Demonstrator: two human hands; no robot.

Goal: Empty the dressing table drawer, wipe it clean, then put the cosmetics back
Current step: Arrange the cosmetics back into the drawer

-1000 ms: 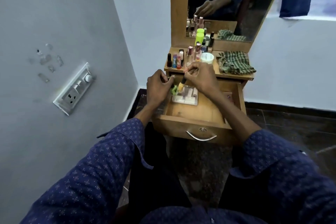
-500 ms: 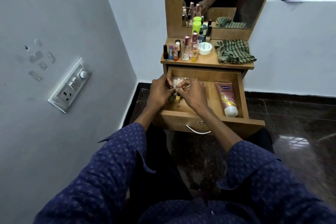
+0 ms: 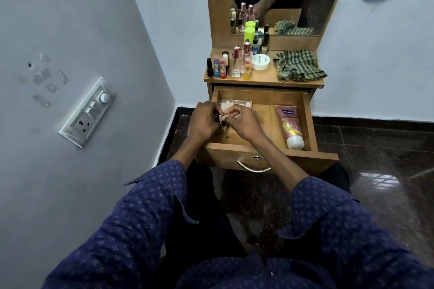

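Both hands (image 3: 223, 122) pinch small items (unclear) over drawer (image 3: 263, 149); tube (image 3: 290, 125) right.

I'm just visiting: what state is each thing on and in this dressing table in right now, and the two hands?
Drawer: pulled open.
Pink tube: lying flat in the drawer's right side, white cap toward the front.
Clear case: flat at the drawer's back left.
Small bottles: held together over the drawer.
Left hand: gripping the small bottles.
Right hand: pinching at them.
White jar: lid on.
Striped cloth: crumpled on the tabletop.
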